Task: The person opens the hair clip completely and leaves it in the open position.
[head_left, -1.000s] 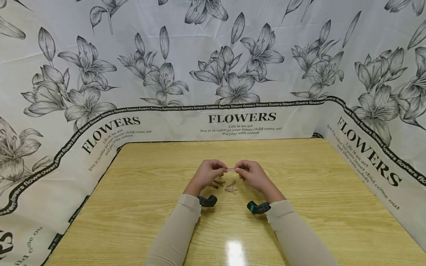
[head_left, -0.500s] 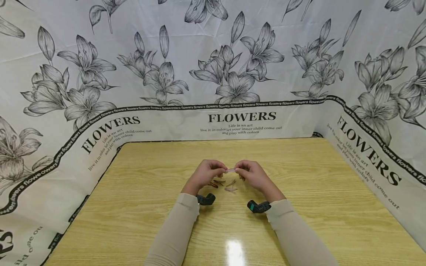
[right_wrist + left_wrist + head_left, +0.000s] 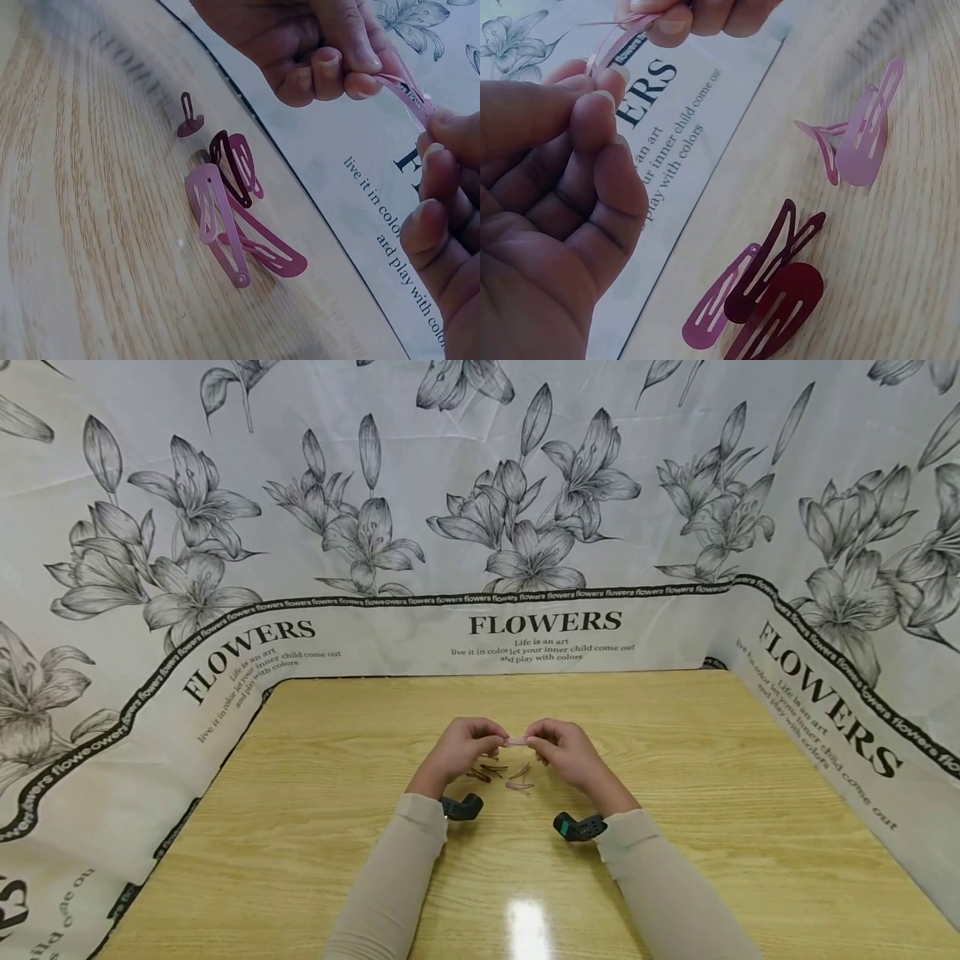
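Note:
Between my two hands, a little above the table, is a pink snap hair clip (image 3: pixel 517 742). My left hand (image 3: pixel 459 753) pinches one end of it between thumb and fingertips. The thumb and fingers of my right hand (image 3: pixel 573 758) grip the other end. In the right wrist view the clip (image 3: pixel 407 96) is arched, and its thin strips look spread apart. Below the hands lie several more snap clips: a light pink clip (image 3: pixel 860 161) beside a deeper pink one (image 3: pixel 827 159), and a dark red clip (image 3: pixel 799 289) close to a maroon one (image 3: pixel 742 301) and a purple-pink one (image 3: pixel 703 324).
The light wooden table (image 3: pixel 360 860) reaches up to a white cloth (image 3: pixel 397 647) printed with flowers and lettering, which stands at the back and both sides. A black wrist device sits on the left wrist (image 3: pixel 462 807) and another on the right (image 3: pixel 579 827).
Both hands have shifted very slightly left with the hair clip between them. The grip looks the same, and the clips on the table lie as before.

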A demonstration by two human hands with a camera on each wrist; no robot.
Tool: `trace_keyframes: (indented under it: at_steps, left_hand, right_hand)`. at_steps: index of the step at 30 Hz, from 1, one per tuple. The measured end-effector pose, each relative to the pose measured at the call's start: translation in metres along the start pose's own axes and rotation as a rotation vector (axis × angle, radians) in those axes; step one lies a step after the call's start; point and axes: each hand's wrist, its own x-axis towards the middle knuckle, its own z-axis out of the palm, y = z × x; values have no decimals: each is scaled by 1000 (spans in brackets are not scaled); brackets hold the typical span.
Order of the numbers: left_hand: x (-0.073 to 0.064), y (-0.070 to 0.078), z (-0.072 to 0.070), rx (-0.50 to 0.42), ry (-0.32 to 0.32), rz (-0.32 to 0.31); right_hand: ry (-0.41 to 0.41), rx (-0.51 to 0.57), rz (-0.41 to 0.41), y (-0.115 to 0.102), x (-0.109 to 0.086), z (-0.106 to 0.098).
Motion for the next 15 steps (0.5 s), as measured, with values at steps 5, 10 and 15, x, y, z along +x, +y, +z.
trace_keyframes:
  at_steps: [5, 10, 15]
  left_hand:
    - [-1, 3, -1, 8, -7, -4]
    - [0, 1, -3, 49, -3, -17]
    - [1, -1, -3, 59, -9, -25]
  right_hand:
    - [2, 11, 5, 1, 0, 0]
    - [-1, 17, 11, 1, 0, 0]
    - [-2, 9, 17, 2, 0, 0]
